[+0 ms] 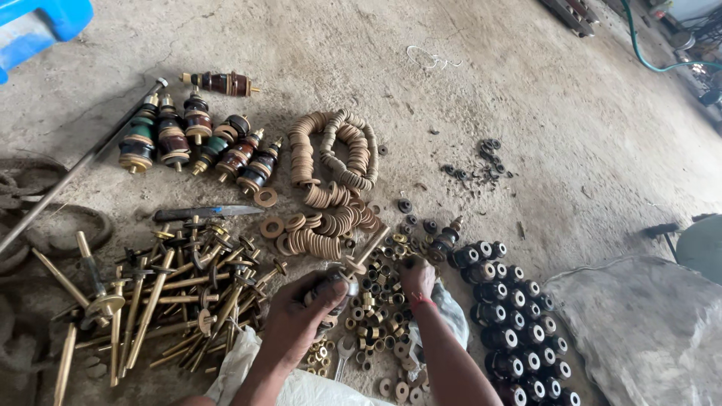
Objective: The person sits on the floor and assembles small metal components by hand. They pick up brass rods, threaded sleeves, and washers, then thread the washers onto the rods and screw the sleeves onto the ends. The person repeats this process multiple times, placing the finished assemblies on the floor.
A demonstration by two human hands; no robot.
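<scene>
No labels, signs or screens show here. The only packaging is sacking on the floor: a grey sack [647, 331] lies crumpled at the lower right, just beside the rows of black rollers [511, 316], and a white sack [301, 387] lies at the bottom edge, under the person's arms. Both are plain, with no print that can be made out.

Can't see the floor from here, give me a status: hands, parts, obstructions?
Left hand grips a brass rod assembly. Right hand picks in the small brass spacers. Nothing blocking.
</scene>
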